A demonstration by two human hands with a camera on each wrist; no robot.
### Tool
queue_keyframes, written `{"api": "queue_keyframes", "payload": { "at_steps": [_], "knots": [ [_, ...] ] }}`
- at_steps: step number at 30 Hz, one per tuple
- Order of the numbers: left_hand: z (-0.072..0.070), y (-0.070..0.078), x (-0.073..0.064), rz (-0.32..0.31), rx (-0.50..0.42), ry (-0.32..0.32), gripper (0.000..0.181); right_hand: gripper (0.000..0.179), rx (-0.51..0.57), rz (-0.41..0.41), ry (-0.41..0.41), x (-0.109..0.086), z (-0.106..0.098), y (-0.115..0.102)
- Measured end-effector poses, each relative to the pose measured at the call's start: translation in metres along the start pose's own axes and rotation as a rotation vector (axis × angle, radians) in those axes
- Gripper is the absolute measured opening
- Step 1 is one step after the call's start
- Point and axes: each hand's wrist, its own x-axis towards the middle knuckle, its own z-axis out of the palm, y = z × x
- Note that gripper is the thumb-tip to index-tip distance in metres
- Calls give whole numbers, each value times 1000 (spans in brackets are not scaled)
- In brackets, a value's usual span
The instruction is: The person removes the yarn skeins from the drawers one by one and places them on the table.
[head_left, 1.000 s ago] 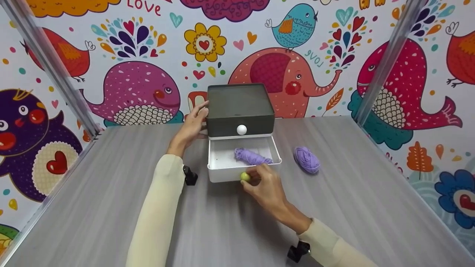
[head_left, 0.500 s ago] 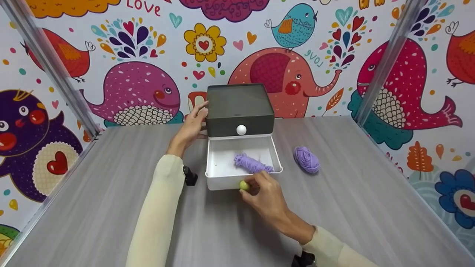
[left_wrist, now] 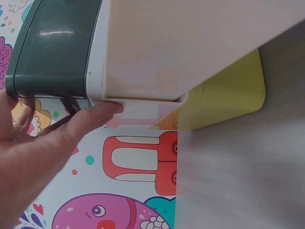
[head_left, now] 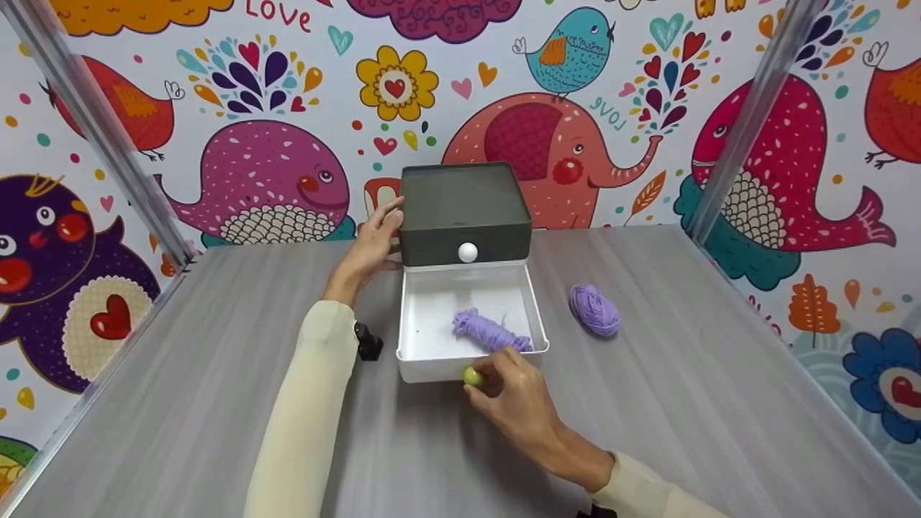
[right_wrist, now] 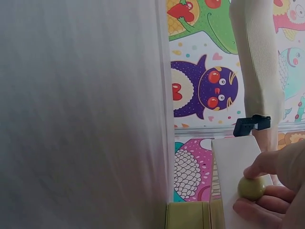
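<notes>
A small chest of drawers (head_left: pixel 464 194) with a dark green upper tier stands near the back wall. Its white drawer (head_left: pixel 432 370) is pulled well out toward the front. With thumb and fingers, my right hand (head_left: pixel 522 403) pinches the yellow-green knob (right_wrist: pixel 251 188) on that drawer's front. Inside the drawer, at its front right, lies a purple yarn skein (head_left: pixel 489 332). My left hand (head_left: pixel 373 241) rests against the chest's left side, its fingers extended and the thumb (left_wrist: pixel 95 117) along the white tier. The left fingertips are partly hidden.
A purple yarn ball (head_left: pixel 595 310) lies on the grey table (head_left: pixel 691 360) to the right of the chest. In the left wrist view, a yellow tier (left_wrist: pixel 233 93) shows underneath. A white knob (head_left: pixel 468 252) sticks out of the green tier. Patterned panels surround the table.
The white drawer has slid farther out toward the front, drawn by my right hand on its knob, and the yarn skein has travelled with it. My left hand has stayed in place.
</notes>
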Motion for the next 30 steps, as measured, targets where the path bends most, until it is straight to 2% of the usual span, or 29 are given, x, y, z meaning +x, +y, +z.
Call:
{"api": "queue_keyframes", "payload": {
  "at_steps": [8, 17, 23, 26, 30],
  "knots": [
    [0, -1, 0, 1, -8, -12, 52, 30, -36, -15, -11, -4, -3, 1],
    [0, -1, 0, 8, 10, -6, 53, 30, -129, -71, 74, 1, -16, -2],
    [0, 0, 1, 6, 12, -2, 52, 31, -125, -83, 111, 14, -30, -2],
    [0, 0, 1, 4, 16, -1, 52, 32, -109, -86, 91, 24, -37, -2],
    [0, 0, 0, 4, 19, -2, 52, 37, -70, -54, -14, 35, -42, 0]
  ]
}}
